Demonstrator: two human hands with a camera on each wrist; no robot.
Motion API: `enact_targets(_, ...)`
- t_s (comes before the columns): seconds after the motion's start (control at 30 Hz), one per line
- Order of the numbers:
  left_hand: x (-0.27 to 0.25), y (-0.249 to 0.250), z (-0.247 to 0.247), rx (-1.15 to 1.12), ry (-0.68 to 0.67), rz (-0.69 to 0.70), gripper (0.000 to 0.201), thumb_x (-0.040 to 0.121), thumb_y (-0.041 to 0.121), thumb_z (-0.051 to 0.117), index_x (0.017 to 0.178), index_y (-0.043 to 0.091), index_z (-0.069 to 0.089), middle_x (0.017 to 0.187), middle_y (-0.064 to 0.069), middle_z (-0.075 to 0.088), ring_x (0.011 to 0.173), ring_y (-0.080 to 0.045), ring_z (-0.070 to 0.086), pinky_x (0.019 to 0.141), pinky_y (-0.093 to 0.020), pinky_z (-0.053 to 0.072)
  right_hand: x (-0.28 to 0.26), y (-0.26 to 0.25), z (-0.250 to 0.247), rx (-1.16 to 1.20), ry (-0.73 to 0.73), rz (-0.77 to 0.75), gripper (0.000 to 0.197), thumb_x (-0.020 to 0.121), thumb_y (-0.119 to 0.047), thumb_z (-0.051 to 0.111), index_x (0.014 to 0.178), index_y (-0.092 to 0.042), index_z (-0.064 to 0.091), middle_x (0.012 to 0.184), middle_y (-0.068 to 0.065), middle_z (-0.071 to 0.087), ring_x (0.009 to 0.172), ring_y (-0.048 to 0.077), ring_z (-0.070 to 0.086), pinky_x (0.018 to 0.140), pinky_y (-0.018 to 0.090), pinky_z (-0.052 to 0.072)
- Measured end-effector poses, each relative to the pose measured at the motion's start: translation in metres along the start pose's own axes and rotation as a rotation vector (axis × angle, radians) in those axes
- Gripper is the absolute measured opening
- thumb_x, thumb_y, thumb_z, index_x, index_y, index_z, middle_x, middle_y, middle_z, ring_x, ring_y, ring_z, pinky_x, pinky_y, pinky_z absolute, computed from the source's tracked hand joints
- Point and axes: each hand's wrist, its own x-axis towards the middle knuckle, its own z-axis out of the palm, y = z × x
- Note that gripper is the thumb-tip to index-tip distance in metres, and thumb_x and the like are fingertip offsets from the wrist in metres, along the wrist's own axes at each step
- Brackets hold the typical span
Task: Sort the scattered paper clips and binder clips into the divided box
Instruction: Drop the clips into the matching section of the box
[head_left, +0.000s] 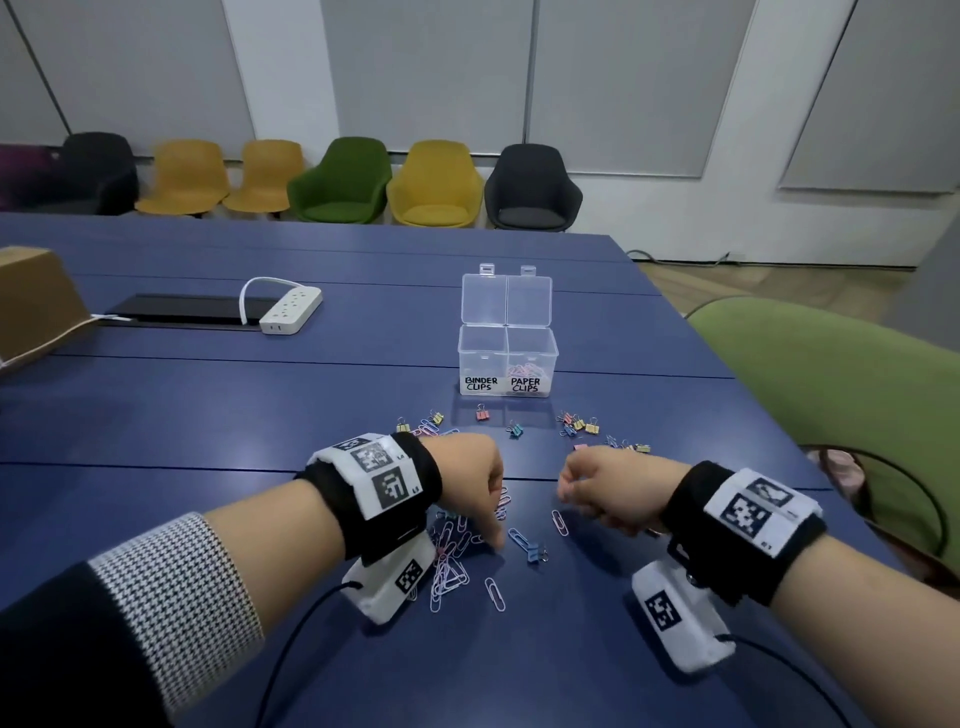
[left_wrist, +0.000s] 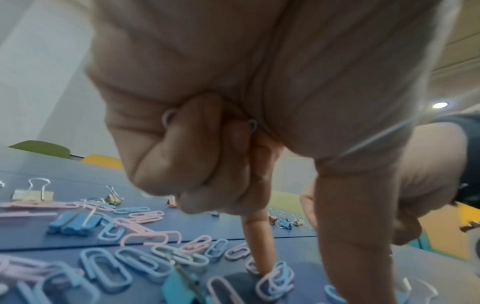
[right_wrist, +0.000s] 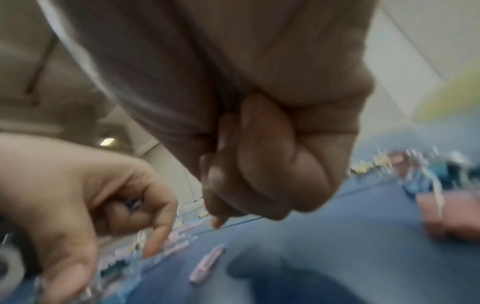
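Note:
The clear divided box (head_left: 506, 358) stands open at mid-table, labelled BINDER CLIPS and PAPER CLIPS; pastel paper clips lie in its right compartment. My left hand (head_left: 496, 538) (left_wrist: 306, 273) reaches down into a pile of paper clips (head_left: 452, 561) (left_wrist: 140, 261). Its thumb and forefinger touch clips on the table, while its curled back fingers (left_wrist: 197, 144) hold paper clips against the palm. My right hand (head_left: 569, 491) (right_wrist: 221, 205) hovers in a fist just right of it; no clip shows in it. A pink paper clip (head_left: 558, 522) (right_wrist: 206, 263) and a blue binder clip (head_left: 535, 553) lie between the hands.
Coloured binder clips (head_left: 576, 423) are scattered in front of the box. A power strip (head_left: 291, 312) and a cardboard box (head_left: 36, 306) sit at the far left. A green chair (head_left: 831, 405) stands beside the table's right edge.

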Motion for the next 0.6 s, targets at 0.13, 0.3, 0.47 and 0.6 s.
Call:
enact_targets(0.13, 0.001, 0.001, 0.003, 0.066, -0.001, 0.018, 0.035, 0.071, 0.032, 0.081, 0.093, 0.007, 0.071, 0.060, 0.004, 0.053, 0.048, -0.009, 0.046, 0.034, -0.011, 0.035, 0.004, -0.009, 0.013, -0.537, -0.005, -0.083, 0.028, 0.095, -0.008, 0.041, 0.104, 0.000, 0.066, 0.092, 0.013, 0.063, 0.087, 0.029, 0.059, 0.080, 0.032, 0.048)
enact_targets(0.3, 0.003, 0.001, 0.006, 0.096, 0.008, 0.039, 0.023, 0.074, 0.027, 0.079, 0.087, 0.009, 0.072, 0.060, 0.005, 0.055, 0.053, -0.012, 0.050, 0.050, -0.021, 0.041, 0.006, -0.026, 0.025, -0.705, 0.032, -0.136, 0.050, 0.085, -0.043, 0.062, 0.054, -0.012, 0.038, 0.054, 0.004, 0.039, 0.056, 0.024, 0.040, 0.048, 0.027, 0.031)
enact_targets(0.47, 0.002, 0.003, 0.009, 0.189, 0.002, 0.054, 0.025, 0.079, 0.029, 0.072, 0.087, 0.005, 0.071, 0.076, -0.004, 0.062, 0.069, -0.022, 0.054, 0.062, -0.027, 0.043, 0.012, -0.038, 0.035, -0.814, 0.042, -0.170, 0.037, 0.086, -0.018, 0.057, 0.055, -0.010, 0.039, 0.054, 0.006, 0.037, 0.048, 0.021, 0.035, 0.044, 0.024, 0.027)
enact_targets(0.6, -0.001, 0.009, 0.010, 0.347, -0.024, 0.047, 0.023, 0.087, 0.029, 0.062, 0.072, 0.014, 0.055, 0.071, -0.003, 0.051, 0.071, -0.022, 0.048, 0.061, -0.028, 0.038, 0.009, -0.045, 0.038, -0.861, 0.015, -0.194, 0.025, 0.087, -0.016, 0.056, 0.067, -0.008, 0.044, 0.059, 0.003, 0.037, 0.057, 0.026, 0.042, 0.045, 0.024, 0.026)
